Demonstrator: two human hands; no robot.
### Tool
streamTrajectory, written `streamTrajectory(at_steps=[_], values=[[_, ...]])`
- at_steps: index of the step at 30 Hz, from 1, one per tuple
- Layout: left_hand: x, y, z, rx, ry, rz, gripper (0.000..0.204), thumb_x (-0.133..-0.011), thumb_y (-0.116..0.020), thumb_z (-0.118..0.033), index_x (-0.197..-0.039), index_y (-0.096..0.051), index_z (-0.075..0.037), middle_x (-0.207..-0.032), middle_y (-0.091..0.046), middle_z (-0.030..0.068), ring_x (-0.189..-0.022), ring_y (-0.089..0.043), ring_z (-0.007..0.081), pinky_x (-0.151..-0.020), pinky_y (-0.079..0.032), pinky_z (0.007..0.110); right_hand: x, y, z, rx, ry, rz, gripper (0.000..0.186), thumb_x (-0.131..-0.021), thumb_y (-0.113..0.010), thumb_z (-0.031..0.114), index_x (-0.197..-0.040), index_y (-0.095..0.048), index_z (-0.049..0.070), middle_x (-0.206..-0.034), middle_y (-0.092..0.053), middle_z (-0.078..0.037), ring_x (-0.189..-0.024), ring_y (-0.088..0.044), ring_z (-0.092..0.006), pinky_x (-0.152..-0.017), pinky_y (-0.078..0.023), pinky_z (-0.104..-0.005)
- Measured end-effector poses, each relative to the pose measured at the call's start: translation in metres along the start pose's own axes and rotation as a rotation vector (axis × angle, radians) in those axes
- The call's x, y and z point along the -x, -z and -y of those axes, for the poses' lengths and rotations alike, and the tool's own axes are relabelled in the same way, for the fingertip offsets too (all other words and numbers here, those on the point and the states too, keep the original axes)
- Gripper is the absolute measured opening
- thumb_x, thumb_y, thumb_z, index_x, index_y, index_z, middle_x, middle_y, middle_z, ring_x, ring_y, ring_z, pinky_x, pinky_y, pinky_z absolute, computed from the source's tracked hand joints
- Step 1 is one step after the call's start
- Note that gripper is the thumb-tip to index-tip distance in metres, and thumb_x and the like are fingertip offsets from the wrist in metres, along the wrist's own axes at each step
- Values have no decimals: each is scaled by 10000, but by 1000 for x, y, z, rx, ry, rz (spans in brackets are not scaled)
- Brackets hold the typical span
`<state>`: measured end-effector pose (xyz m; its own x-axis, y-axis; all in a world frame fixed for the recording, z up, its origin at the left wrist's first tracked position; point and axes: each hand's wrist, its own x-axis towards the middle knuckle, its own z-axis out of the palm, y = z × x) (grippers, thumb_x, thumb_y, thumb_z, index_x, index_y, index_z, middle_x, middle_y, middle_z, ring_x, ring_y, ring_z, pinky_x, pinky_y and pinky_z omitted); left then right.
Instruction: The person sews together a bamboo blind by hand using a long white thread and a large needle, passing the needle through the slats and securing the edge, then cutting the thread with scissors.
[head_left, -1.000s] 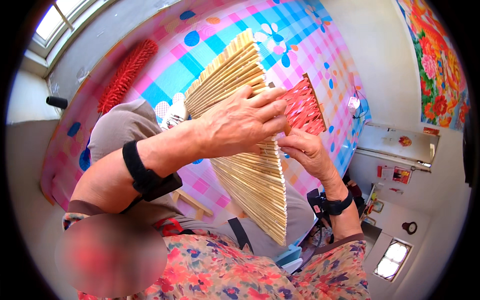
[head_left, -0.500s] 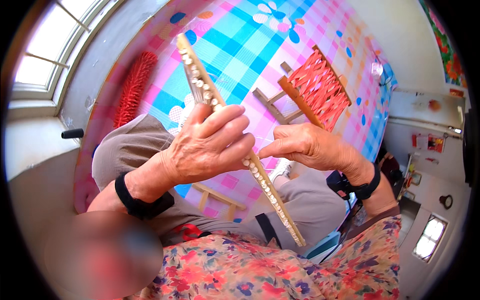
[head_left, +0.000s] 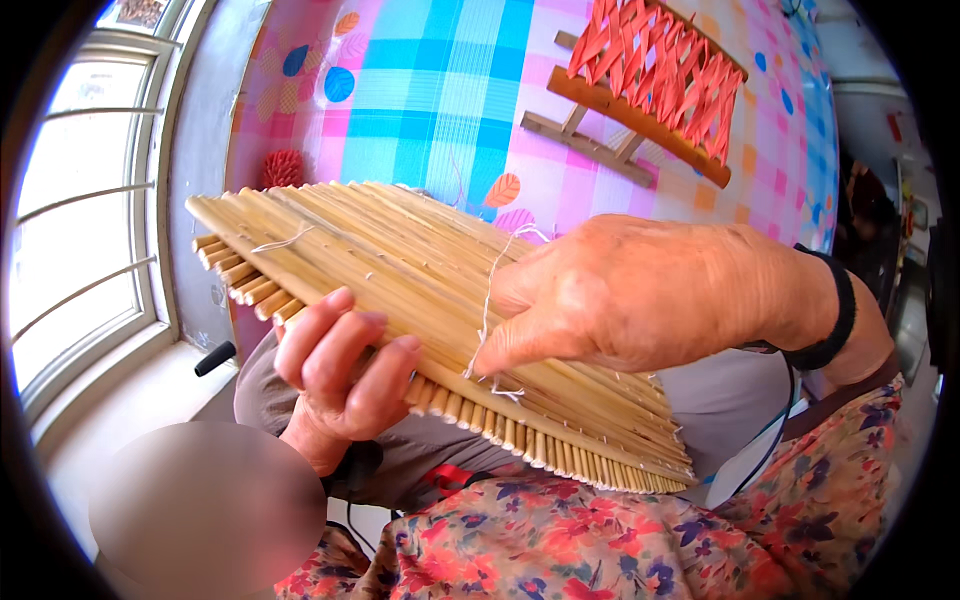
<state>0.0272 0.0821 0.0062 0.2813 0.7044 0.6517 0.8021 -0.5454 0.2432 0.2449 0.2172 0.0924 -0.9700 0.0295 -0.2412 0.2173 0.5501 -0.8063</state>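
A panel of straw-coloured plant stalks (head_left: 400,270), laid in two crossing layers and stitched with thread, lies tilted over my lap. My left hand (head_left: 345,375) grips its near left edge, fingers curled over the top rim and palm under the cut stalk ends. Above the same edge, my right hand (head_left: 640,295) is closed in a pinch, its fingertips at the stalks. White thread (head_left: 487,310) runs in a loop beside those fingers down to the edge. A needle, if there is one, is hidden. Another loose thread end (head_left: 285,242) lies near the panel's far left corner.
Beyond the panel is a checked pink and blue surface (head_left: 430,90). A wooden frame wound with red strips (head_left: 650,90) stands on it at the far right. A red bristly object (head_left: 283,168) lies at the left, near the barred window (head_left: 85,200).
The panel has turned from edge-on to showing its broad face. My left hand has shifted down and left along its edge. My right hand has come closer, over the panel.
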Motion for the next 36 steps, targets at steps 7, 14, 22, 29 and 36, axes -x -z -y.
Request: streamTrajectory(at_steps=[7, 14, 22, 29, 36], values=[[-7, 15, -5, -9, 3, 102, 233, -764, -627, -114, -969, -530, -172, -985, -510, 69, -990, -493, 285, -833, -450, 348, 5, -19, -2, -310, -12, -199, 209, -855, -511, 134, -1000, -659, 104, -834, -615, -144, -837, -613, -337, -717, -487, -424], [-6, 28, -10, -140, 27, 207, 421, -755, -747, -306, -979, -428, -147, -1001, -460, 70, -1029, -466, 289, -893, -408, 409, 12, -44, -7, -366, 2, -290, 208, -873, -525, 161, -1023, -665, 133, -870, -627, -123, -858, -619, -324, -732, -493, -420], [1, 29, -10, -131, 34, 191, 394, -782, -723, -321, -979, -426, -153, -1010, -459, 69, -1027, -469, 284, -892, -404, 413, 6, -47, -6, -367, 74, -317, 210, -884, -536, 147, -1055, -657, 131, -839, -598, -112, -793, -612, -310, -675, -487, -398], [4, 23, -9, -137, 39, 151, 362, -800, -702, -319, -980, -429, -165, -1007, -462, 64, -1030, -473, 281, -881, -405, 409, 2, -35, -1, -308, 1, -191, 223, -903, -500, 197, -1000, -677, 104, -856, -635, -149, -851, -624, -339, -761, -494, -427], [6, 17, -9, -71, 45, 43, 228, -793, -655, -200, -963, -505, -171, -996, -497, 67, -1039, -470, 275, -871, -429, 344, -1, -32, -2, -243, -5, -175, 219, -879, -509, 176, -994, -677, 94, -861, -641, -141, -850, -625, -335, -753, -499, -416]])
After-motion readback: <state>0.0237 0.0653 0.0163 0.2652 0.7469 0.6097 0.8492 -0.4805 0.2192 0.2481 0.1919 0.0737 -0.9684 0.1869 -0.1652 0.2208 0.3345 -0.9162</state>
